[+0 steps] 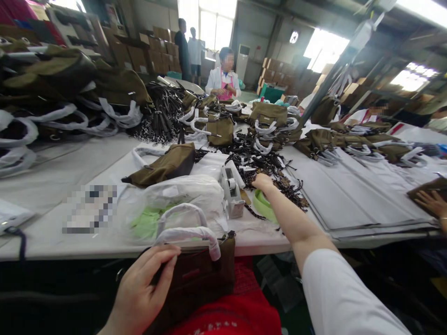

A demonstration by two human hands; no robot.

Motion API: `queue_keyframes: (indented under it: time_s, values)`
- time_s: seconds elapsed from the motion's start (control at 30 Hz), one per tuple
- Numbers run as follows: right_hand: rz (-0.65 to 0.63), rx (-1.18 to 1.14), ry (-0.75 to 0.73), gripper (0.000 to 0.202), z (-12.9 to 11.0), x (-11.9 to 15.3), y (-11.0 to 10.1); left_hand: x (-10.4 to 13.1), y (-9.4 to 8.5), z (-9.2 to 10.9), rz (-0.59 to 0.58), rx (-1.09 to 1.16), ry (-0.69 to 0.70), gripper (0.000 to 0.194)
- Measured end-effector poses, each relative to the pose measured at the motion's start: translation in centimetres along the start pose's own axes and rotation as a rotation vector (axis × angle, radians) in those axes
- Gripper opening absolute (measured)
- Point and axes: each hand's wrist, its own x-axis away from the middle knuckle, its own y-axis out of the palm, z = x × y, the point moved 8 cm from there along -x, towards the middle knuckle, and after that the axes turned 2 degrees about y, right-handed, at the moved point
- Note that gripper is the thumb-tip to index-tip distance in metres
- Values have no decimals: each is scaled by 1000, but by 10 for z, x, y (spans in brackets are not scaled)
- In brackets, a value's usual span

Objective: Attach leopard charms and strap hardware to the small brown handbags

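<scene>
A dark brown bag (206, 274) with wrapped white handles (190, 232) rests against the table's front edge, above my red apron. My left hand (148, 279) is at the bag's upper left, its thumb and fingers pinched together at the top edge; what lies between the fingertips is too small to make out. My right hand (263, 182) reaches forward to the pile of black straps (258, 160), its fingers curled at the pile's near side, beside a green tape roll (262, 204). Whatever it grips is hidden.
A tape dispenser (232, 190), a clear plastic bag (185, 190) and an olive bag (165, 165) lie on the table (115, 246). Heaps of olive bags (45, 77) stand at left. A person in a pink apron (225, 79) is across; another person's hand (433, 202) is at right.
</scene>
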Motion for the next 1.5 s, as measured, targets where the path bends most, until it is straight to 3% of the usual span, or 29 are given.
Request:
queue_keyframes:
  time_s: [0.13,0.57,0.67,0.8,0.87,0.93,1.0,1.03,1.13,1.2,1.33,1.5]
  values:
    - [46,-71,-67,22,-1,8,-13,0,-2,1,-11,19,8,12]
    - [480,-645,-284,54,2,64,-125,12,-7,9,4,88,-1,11]
    - [553,-953,-401,49,-8,100,-149,12,-9,12,7,106,-1,11]
    - [545,-1165,-595,39,-38,187,-164,0,-9,28,-4,175,14,14]
    - [519,-1253,-630,34,-50,236,-161,-11,-8,43,-2,191,34,19]
    - [450,-1376,-631,31,-58,276,-151,-23,-2,55,-6,182,38,35]
    - [334,-1464,-590,28,-62,303,-134,-30,14,59,-77,225,-11,52]
    - [270,-1491,-558,27,-62,310,-123,-30,27,58,-154,290,-58,49]
    - [141,-1560,-428,26,-51,314,-88,-14,67,50,-432,589,-250,24]
    - [130,-1612,-324,26,-34,307,-66,2,83,43,-533,738,-374,28]
    - [99,-1685,-182,25,-7,294,-31,20,90,31,-536,816,-476,27]
    - [75,-1680,-137,25,1,295,-16,21,92,29,-498,888,-485,25]
